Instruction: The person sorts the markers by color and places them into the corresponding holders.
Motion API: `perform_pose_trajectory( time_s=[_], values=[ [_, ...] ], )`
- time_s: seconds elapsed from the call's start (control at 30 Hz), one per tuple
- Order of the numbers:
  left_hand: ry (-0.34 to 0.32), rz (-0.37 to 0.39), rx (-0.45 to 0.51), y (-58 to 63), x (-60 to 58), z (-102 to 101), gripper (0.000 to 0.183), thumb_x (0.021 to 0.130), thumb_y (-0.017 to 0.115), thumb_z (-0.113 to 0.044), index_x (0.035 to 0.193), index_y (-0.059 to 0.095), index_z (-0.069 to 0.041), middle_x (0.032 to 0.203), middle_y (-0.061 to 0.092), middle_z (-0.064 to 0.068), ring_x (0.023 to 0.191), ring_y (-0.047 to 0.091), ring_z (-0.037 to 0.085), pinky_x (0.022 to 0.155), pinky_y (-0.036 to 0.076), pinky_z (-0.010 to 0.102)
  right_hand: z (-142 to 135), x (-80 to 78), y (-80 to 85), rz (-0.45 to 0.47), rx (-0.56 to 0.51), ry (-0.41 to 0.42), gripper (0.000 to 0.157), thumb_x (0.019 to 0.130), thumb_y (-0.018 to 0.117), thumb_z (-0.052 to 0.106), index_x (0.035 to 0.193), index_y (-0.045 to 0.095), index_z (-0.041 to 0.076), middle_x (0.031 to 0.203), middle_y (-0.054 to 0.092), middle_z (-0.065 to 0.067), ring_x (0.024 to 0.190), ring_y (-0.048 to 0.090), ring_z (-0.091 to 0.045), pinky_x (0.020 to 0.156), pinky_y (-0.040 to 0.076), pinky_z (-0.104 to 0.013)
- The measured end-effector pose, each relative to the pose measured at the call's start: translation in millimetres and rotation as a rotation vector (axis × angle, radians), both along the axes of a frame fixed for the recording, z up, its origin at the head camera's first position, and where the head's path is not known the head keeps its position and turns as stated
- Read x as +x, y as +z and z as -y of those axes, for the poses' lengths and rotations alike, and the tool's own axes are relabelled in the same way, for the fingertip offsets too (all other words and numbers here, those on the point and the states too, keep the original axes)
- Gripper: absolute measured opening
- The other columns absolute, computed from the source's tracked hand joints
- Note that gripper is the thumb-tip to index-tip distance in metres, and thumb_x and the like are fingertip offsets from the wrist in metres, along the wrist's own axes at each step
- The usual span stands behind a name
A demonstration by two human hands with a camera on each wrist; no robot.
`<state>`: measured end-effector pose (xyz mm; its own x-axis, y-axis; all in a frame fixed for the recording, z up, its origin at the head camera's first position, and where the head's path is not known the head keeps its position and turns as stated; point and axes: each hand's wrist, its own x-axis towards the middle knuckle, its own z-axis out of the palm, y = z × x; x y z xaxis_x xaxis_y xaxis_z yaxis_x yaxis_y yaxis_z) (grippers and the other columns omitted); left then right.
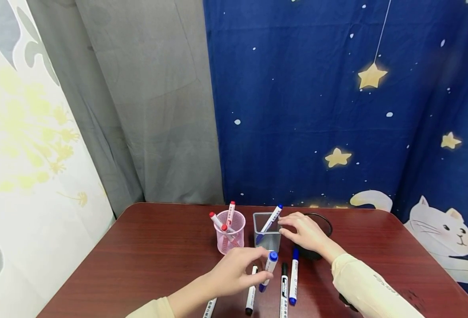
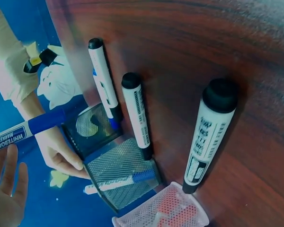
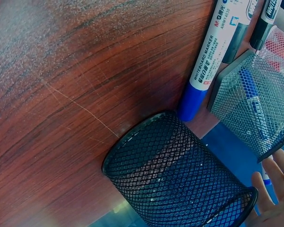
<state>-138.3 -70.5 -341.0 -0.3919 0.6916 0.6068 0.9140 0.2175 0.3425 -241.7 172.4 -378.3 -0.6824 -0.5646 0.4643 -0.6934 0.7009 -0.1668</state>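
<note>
Holding three red-capped markers (image 1: 230,215), the pink mesh cup (image 1: 222,244) stands furthest left on my desk (image 1: 170,247). Next I have the left hand (image 1: 239,270), thumb and fingers pinching the held marker (image 1: 271,266): white barrel, blue at both ends, "WHITEBOARD MARKER" on its blue band, tilted above the desk before the grey mesh holder (image 1: 272,242), where a blue-capped marker (image 1: 271,219) leans. The right hand (image 1: 306,232) touches that holder's rim, fingers loosely extended, near the black mesh cup (image 3: 180,170).

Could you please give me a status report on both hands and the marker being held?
Left hand pinching blue-capped marker. Right hand at rim of gray mesh cup. Second marker leans inside; room likely remains.
</note>
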Motion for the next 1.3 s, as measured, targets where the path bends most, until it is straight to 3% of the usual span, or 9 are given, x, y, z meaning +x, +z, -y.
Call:
perform_pose_trajectory(
  time_s=[0.3, 0.57, 0.97, 1.3],
  values=[
    [0.013, 0.09, 0.059, 15.6, -5.1, 2, 0.017, 0.08, 0.065, -0.016, 0.094, 0.056, -0.011, 0.075, 0.059, -0.008, 0.071, 0.053, -0.004, 0.059, 0.042, 0.011, 1, -0.1, 2.1, 0.0, -0.003, -0.001, 0.028, 0.083, 0.061, 0.028, 0.104, 0.066, 0.011, 0.108, 0.06, -0.004, 0.102, 0.051, -0.02, 0.084, 0.039, -0.042],
    [0.037, 0.169, 0.093, 21.8, -18.0, 2, 0.017, 0.08, 0.065, -0.015, 0.094, 0.056, -0.011, 0.075, 0.061, -0.007, 0.068, 0.054, -0.001, 0.056, 0.044, 0.017, 1, -1.1, 1.1, 0.003, -0.013, 0.01, 0.028, 0.082, 0.062, 0.027, 0.104, 0.065, 0.009, 0.107, 0.06, -0.005, 0.1, 0.051, -0.021, 0.082, 0.04, -0.043],
    [0.104, 0.159, 0.106, 30.1, -41.4, 3, 0.017, 0.081, 0.065, -0.015, 0.094, 0.056, -0.01, 0.075, 0.061, -0.005, 0.067, 0.055, 0.002, 0.059, 0.047, 0.027, 1, -1.3, -1.0, -0.034, -0.013, 0.016, 0.027, 0.081, 0.063, 0.025, 0.103, 0.066, 0.009, 0.105, 0.061, -0.005, 0.098, 0.052, -0.021, 0.081, 0.041, -0.043],
    [0.158, 0.177, 0.126, 37.3, -56.9, 2, 0.017, 0.081, 0.064, -0.014, 0.095, 0.056, -0.009, 0.074, 0.06, -0.003, 0.067, 0.056, 0.006, 0.063, 0.046, 0.022, 1, -0.1, -0.5, -0.039, -0.005, 0.019, 0.026, 0.082, 0.062, 0.025, 0.102, 0.066, 0.009, 0.105, 0.061, -0.006, 0.099, 0.052, -0.021, 0.081, 0.041, -0.042]
  ],
)
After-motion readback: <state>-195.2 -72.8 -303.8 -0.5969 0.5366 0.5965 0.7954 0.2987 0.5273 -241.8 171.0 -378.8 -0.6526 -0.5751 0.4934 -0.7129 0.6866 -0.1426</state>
